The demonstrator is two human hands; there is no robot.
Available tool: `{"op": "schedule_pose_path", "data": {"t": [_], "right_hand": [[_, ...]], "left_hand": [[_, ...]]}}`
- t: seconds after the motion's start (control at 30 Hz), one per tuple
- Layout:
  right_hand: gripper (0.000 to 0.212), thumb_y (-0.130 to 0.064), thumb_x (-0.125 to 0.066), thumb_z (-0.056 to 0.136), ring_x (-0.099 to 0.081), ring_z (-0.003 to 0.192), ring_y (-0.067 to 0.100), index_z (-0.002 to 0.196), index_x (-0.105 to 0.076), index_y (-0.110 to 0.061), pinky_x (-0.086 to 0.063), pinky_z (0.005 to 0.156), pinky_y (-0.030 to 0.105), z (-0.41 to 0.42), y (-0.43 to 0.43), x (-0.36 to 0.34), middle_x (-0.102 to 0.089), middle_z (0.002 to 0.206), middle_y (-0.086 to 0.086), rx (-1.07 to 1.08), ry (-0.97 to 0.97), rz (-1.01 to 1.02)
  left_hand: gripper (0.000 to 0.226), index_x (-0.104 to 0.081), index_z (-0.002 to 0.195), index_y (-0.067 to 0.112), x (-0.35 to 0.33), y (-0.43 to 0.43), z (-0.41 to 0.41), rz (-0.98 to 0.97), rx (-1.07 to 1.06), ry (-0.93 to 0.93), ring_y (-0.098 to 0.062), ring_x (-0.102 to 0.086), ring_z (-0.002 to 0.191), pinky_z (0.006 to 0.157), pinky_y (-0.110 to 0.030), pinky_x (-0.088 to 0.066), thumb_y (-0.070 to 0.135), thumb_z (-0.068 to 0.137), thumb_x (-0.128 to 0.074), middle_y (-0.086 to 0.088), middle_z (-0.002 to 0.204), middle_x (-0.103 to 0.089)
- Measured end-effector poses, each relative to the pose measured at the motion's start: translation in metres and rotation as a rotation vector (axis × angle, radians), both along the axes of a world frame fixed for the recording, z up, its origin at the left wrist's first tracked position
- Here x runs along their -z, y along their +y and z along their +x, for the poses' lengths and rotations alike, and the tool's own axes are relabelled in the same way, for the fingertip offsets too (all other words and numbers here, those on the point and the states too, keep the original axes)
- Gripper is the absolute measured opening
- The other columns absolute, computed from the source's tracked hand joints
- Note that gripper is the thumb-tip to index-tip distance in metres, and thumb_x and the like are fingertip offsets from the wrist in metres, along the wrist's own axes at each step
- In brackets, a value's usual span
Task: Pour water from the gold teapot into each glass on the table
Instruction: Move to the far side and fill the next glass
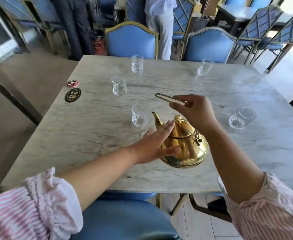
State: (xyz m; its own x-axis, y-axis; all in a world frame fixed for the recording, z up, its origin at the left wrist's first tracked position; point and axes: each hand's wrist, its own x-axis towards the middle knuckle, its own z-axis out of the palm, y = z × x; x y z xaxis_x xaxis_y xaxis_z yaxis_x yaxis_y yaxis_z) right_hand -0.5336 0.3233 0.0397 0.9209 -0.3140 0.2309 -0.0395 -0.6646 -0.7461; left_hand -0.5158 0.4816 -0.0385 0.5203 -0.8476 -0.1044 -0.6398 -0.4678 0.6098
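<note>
The gold teapot (187,146) stands on the marble table (90,135) in front of me, its spout pointing left toward the nearest glass (140,115). My right hand (194,110) grips the teapot's thin wire handle above the lid. My left hand (157,144) lies flat and open against the teapot's left side, fingers apart. Several more cut glasses stand around the table: one at the left middle (119,85), one at the far middle (137,64), one at the far right (205,67) and one at the right (242,118).
An oval "28" table tag (72,95) and a red round disc (72,83) lie near the table's left edge. Blue padded chairs (131,40) stand along the far side. A person in white (161,23) stands behind them.
</note>
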Motion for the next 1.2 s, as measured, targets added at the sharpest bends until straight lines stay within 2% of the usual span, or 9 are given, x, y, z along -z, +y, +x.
{"op": "schedule_pose_path", "data": {"t": [0.1, 0.17, 0.27, 0.5, 0.63, 0.73, 0.8, 1.0, 1.2], "right_hand": [[0.038, -0.035, -0.073, 0.081, -0.061, 0.085, 0.003, 0.114, -0.071, -0.016, -0.034, 0.062, -0.004, 0.019, -0.002, -0.004, -0.073, 0.109, 0.002, -0.043, 0.01, -0.041], [0.037, -0.033, -0.073, 0.081, -0.065, 0.1, 0.007, 0.114, -0.071, -0.015, -0.036, 0.067, -0.004, 0.032, -0.002, -0.006, -0.071, 0.115, 0.002, -0.077, 0.026, -0.031], [0.037, -0.03, -0.073, 0.081, -0.064, 0.107, 0.011, 0.113, -0.071, -0.012, -0.039, 0.07, 0.002, 0.047, -0.001, -0.008, -0.071, 0.116, 0.003, -0.139, 0.047, -0.05], [0.034, -0.03, -0.073, 0.081, -0.063, 0.087, 0.011, 0.11, -0.073, -0.013, -0.041, 0.062, 0.018, 0.076, 0.007, -0.012, -0.073, 0.108, 0.003, -0.235, 0.131, -0.12], [0.023, -0.028, -0.073, 0.081, -0.063, 0.075, 0.018, 0.099, -0.076, -0.014, -0.042, 0.056, 0.021, 0.082, 0.011, -0.017, -0.074, 0.094, 0.01, -0.266, 0.207, -0.154], [0.019, -0.026, -0.072, 0.081, -0.05, 0.054, 0.01, 0.093, -0.077, -0.012, -0.037, 0.046, 0.018, 0.085, 0.013, -0.021, -0.073, 0.086, 0.012, -0.287, 0.254, -0.143], [0.02, -0.025, -0.073, 0.081, -0.042, 0.046, 0.006, 0.093, -0.077, -0.01, -0.034, 0.039, 0.013, 0.087, 0.015, -0.024, -0.066, 0.069, 0.006, -0.29, 0.28, -0.14], [0.02, -0.023, -0.074, 0.08, -0.043, 0.034, 0.004, 0.094, -0.077, -0.01, -0.032, 0.037, 0.013, 0.09, 0.016, -0.03, -0.05, 0.051, -0.008, -0.311, 0.301, -0.153], [0.022, -0.021, -0.073, 0.081, -0.04, 0.045, 0.006, 0.098, -0.076, -0.007, -0.031, 0.044, 0.019, 0.092, 0.016, -0.036, -0.05, 0.054, -0.006, -0.338, 0.307, -0.166]], "left_hand": [[0.105, 0.012, 0.147, 0.027, 0.001, -0.006, 0.006, -0.027, -0.067, 0.051, -0.002, 0.009, 0.142, 0.115, -0.043, 0.005, 0.085, 0.064, -0.017, 0.011, 0.155, 0.016], [0.107, 0.012, 0.147, 0.027, 0.003, -0.009, 0.009, -0.064, -0.118, 0.091, -0.002, 0.008, 0.142, 0.116, -0.047, 0.002, 0.087, 0.064, -0.017, 0.012, 0.155, 0.016], [0.106, 0.011, 0.148, 0.028, 0.005, -0.012, 0.013, -0.11, -0.178, 0.118, -0.001, 0.006, 0.142, 0.116, -0.051, -0.003, 0.088, 0.065, -0.02, 0.013, 0.156, 0.014], [0.103, 0.01, 0.147, 0.029, 0.005, -0.016, 0.013, -0.194, -0.291, 0.209, 0.003, 0.009, 0.14, 0.117, -0.048, -0.004, 0.085, 0.067, -0.023, 0.013, 0.155, 0.014], [0.102, 0.01, 0.147, 0.028, 0.006, -0.019, 0.012, -0.222, -0.314, 0.23, 0.001, 0.008, 0.14, 0.118, -0.043, -0.003, 0.084, 0.069, -0.023, 0.012, 0.156, 0.013], [0.103, 0.01, 0.147, 0.027, 0.003, -0.022, 0.011, -0.274, -0.323, 0.287, 0.001, 0.006, 0.14, 0.115, -0.029, -0.003, 0.083, 0.069, -0.026, 0.01, 0.156, 0.013], [0.103, 0.01, 0.147, 0.025, 0.002, -0.023, 0.011, -0.289, -0.329, 0.292, 0.001, 0.007, 0.141, 0.113, -0.025, -0.002, 0.083, 0.069, -0.026, 0.009, 0.157, 0.013], [0.102, 0.011, 0.147, 0.025, 0.001, -0.028, 0.01, -0.306, -0.351, 0.31, 0.002, 0.009, 0.141, 0.115, -0.027, -0.001, 0.081, 0.071, -0.027, 0.01, 0.156, 0.013], [0.102, 0.012, 0.147, 0.025, -0.001, -0.032, 0.01, -0.352, -0.364, 0.332, 0.005, 0.01, 0.14, 0.116, -0.026, -0.001, 0.08, 0.072, -0.029, 0.012, 0.156, 0.013]]}}
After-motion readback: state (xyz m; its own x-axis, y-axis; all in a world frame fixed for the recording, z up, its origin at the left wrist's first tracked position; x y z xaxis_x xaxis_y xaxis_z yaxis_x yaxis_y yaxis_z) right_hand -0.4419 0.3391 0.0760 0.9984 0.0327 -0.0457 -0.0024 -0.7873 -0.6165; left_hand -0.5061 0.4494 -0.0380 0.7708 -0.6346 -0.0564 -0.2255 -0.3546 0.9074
